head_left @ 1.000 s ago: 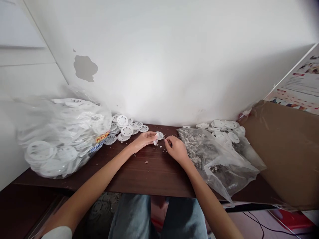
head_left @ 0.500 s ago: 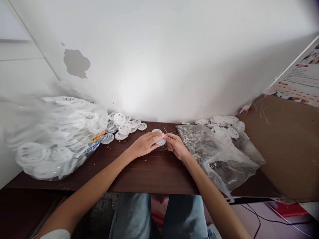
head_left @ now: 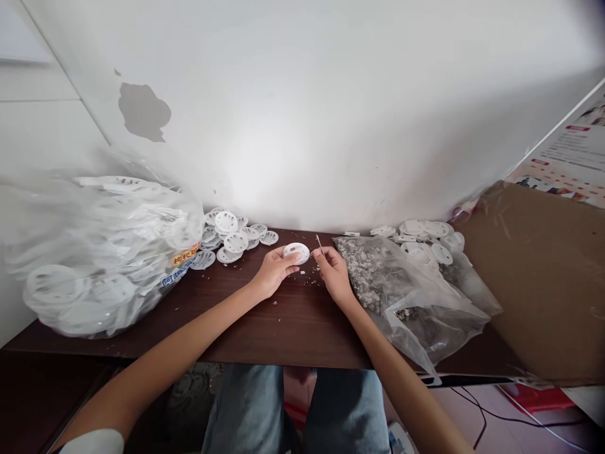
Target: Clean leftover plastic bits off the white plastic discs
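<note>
A round white plastic disc (head_left: 297, 253) with holes is gripped at its left edge by my left hand (head_left: 273, 272), thumb on its face. It is held tilted above the dark brown table (head_left: 293, 334). My right hand (head_left: 334, 272) pinches a thin pointed stick-like tool (head_left: 318, 241), its tip pointing up; its exact kind I cannot make out. The right fingertips are close to the disc's right edge. Small white scraps (head_left: 309, 277) are scattered on the tabletop beneath both hands.
Loose white discs (head_left: 235, 242) are heaped left of my hands, beside a big clear bag (head_left: 118, 271) of discs. On the right lie a plastic bag (head_left: 373, 271) of small grey-white pieces, more discs (head_left: 425, 233) and a brown cardboard box (head_left: 543, 284). A white wall (head_left: 283, 126) stands behind.
My left hand, earlier spread over the disc, now grips its left edge and shows its face. My right hand has drawn slightly away to the right, with the tool turned more upright.
</note>
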A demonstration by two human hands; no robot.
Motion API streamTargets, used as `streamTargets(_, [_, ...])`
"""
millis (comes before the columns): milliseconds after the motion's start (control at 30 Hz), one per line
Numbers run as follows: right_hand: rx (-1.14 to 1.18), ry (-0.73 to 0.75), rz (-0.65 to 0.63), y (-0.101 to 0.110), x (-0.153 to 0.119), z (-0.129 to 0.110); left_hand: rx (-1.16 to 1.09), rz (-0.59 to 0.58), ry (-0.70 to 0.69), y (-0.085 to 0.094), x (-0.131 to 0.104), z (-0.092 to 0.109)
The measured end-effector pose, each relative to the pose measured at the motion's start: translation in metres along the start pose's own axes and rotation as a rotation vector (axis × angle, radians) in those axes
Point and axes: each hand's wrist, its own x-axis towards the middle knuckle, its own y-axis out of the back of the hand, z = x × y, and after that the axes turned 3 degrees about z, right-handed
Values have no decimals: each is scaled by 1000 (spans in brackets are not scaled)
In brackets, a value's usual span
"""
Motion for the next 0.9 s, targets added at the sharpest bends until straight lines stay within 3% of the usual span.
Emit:
streamTargets(100, [-223, 210, 57, 3, -2, -2, -126, 0, 72, 4, 4, 1])
streamTargets(300, [-437, 371, -185, 4, -9, -4, -189, -166, 183, 13, 9, 8])
streamTargets(500, [-609, 442, -272, 7, -12, -9, -110, -177, 194, 23, 12, 7])
streamTargets(900, [-720, 441, -302, 9, -13, -6, 52, -209, 231, 26, 11, 7])
